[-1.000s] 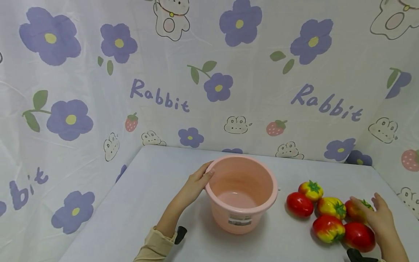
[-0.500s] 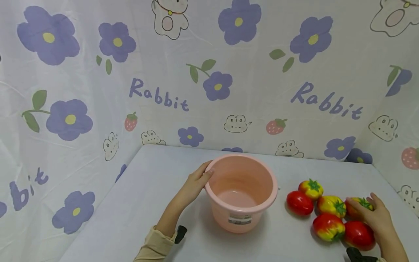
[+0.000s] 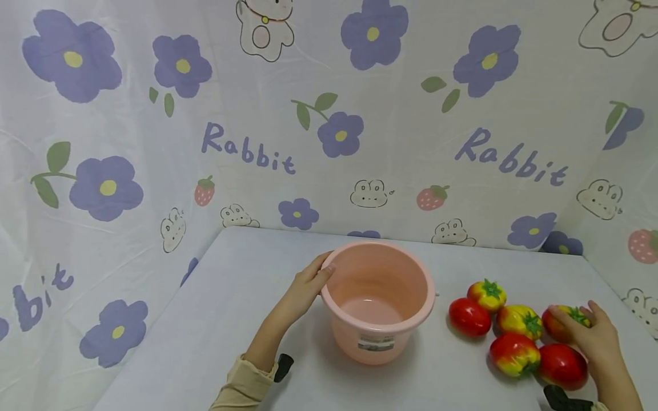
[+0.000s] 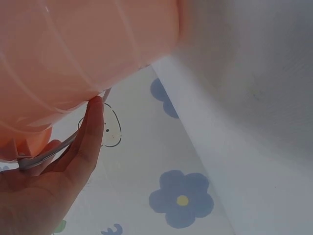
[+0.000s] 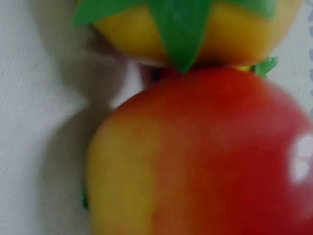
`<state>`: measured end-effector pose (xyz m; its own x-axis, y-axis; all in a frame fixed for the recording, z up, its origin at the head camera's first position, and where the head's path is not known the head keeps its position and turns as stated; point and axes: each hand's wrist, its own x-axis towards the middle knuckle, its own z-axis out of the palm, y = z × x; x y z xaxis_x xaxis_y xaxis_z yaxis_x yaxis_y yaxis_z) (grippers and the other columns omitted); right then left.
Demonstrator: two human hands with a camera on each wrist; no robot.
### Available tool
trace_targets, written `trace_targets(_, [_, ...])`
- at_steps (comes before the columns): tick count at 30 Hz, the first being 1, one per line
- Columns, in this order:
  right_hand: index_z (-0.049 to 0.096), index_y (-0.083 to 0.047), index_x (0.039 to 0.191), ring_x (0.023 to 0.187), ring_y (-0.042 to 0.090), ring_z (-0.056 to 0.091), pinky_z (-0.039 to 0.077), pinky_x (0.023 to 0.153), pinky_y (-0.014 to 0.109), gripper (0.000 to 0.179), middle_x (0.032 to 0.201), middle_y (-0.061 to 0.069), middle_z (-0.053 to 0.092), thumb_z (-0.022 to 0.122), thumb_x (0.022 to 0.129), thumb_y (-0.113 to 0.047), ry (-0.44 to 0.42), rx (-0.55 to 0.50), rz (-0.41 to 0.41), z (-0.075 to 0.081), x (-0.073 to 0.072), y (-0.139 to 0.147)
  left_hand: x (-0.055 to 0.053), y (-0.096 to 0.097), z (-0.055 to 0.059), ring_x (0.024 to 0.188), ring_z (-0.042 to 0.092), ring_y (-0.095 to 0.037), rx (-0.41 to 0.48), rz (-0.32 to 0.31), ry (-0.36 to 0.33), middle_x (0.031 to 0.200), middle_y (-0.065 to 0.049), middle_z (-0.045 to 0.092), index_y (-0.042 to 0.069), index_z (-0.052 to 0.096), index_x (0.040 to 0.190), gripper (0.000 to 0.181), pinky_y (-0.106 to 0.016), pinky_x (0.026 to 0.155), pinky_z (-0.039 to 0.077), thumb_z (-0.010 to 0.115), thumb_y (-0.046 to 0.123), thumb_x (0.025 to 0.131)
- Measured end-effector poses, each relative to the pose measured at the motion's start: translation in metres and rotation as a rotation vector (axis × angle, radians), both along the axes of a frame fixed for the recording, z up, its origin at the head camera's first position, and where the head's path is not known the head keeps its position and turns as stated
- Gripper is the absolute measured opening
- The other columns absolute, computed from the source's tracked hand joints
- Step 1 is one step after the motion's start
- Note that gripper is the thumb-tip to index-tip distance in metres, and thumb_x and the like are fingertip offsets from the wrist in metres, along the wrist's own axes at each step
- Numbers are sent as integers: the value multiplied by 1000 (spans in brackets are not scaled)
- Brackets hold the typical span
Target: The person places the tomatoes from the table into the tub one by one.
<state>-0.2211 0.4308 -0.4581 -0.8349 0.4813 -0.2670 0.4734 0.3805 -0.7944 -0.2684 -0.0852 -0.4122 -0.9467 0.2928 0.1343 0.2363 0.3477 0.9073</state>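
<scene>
A pink plastic bucket (image 3: pixel 375 297) stands upright on the white table. My left hand (image 3: pixel 304 290) grips its left rim, thumb over the edge and fingers outside; in the left wrist view these fingers (image 4: pixel 88 142) lie against the bucket wall beside its thin grey handle (image 4: pixel 49 152). My right hand (image 3: pixel 596 337) holds a red-and-yellow toy fruit with a green leafy top (image 3: pixel 557 324), thumb on its left and fingers on its right. Close by lies a plain red-topped fruit (image 3: pixel 563 365). The right wrist view shows a large red-and-yellow fruit (image 5: pixel 205 161), with no fingers visible.
Left of my right hand lie other toy fruits: a red one (image 3: pixel 469 317), a yellow-red one (image 3: pixel 485 295), a yellow one (image 3: pixel 516 321) and a red-yellow one (image 3: pixel 514 354). A patterned cloth (image 3: pixel 390 142) rises behind the white table (image 3: pixel 241 268).
My right hand has closed around the back-right fruit, which has shifted slightly right and away. My left hand and the bucket stay put. The head view has turned a little.
</scene>
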Motion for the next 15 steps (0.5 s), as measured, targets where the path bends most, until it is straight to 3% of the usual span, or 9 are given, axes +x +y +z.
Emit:
trace_targets(8, [-15, -4, 153, 148, 49, 3, 17, 115, 66, 99, 160, 24, -6, 49, 95, -52, 30, 14, -44, 16, 1, -10, 1, 0, 0, 118, 62, -29, 3, 5, 10, 143, -7, 55, 28, 43, 146, 50, -44, 92, 55, 42, 47, 101])
trace_targets(15, [-15, -5, 153, 149, 47, 0, 13, 117, 66, 96, 161, 21, -5, 50, 96, -46, 106, 27, -34, 36, 1, -18, 0, 1, 1, 122, 60, -30, 12, 1, 1, 145, -6, 53, 26, 42, 147, 50, -50, 96, 53, 43, 47, 101])
